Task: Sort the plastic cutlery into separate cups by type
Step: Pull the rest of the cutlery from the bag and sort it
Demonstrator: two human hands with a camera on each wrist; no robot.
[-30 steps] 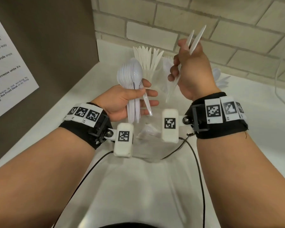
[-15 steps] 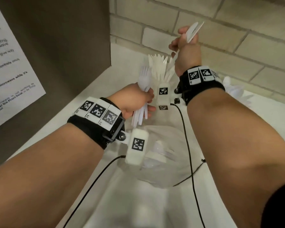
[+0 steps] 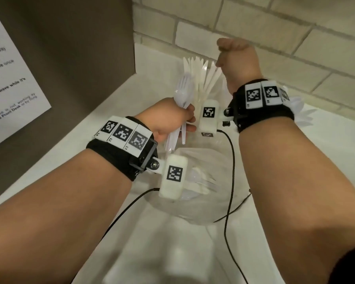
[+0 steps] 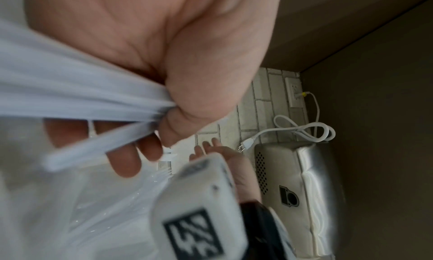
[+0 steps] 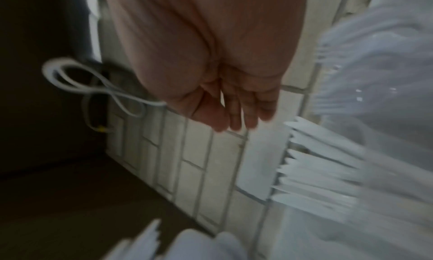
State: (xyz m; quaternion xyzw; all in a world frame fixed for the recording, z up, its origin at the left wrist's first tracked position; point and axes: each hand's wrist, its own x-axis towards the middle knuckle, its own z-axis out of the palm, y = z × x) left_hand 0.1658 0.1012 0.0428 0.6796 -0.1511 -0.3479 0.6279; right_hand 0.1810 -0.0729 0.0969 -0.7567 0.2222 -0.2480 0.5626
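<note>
Your left hand [image 3: 168,117] sits in the middle of the head view, fingers curled tight around a mixed bundle of white plastic cutlery [image 3: 182,111]. The spoon bowls and fork tines stick up above your fist, and the handles poke out below it toward the clear bag [image 3: 203,201]. The left wrist view backs that up: handles fan out across your palm with your fingers [image 4: 124,158] wrapped under them.

Your right hand [image 3: 237,64] is up near the top center, raised over the cup of knives [image 3: 199,78]. From the right wrist view the fingers [image 5: 236,108] hang straight and close together with nothing in them, and the knife blades [image 5: 311,171] fan out lower right of that frame. The cup's own wall is hard to make out, you mostly just see the blades standing up in a spray against the brick wall [image 3: 275,31].

The clear bag lies crumpled on the white bench [image 3: 115,124] just below your left hand, and a few more pieces of cutlery show faintly through it. There's another clump of white cutlery [image 3: 297,109] peeking out behind your right wrist band at the right edge, too hidden to tell what type. A printed notice [image 3: 12,83] hangs on the dark panel at the left.
</note>
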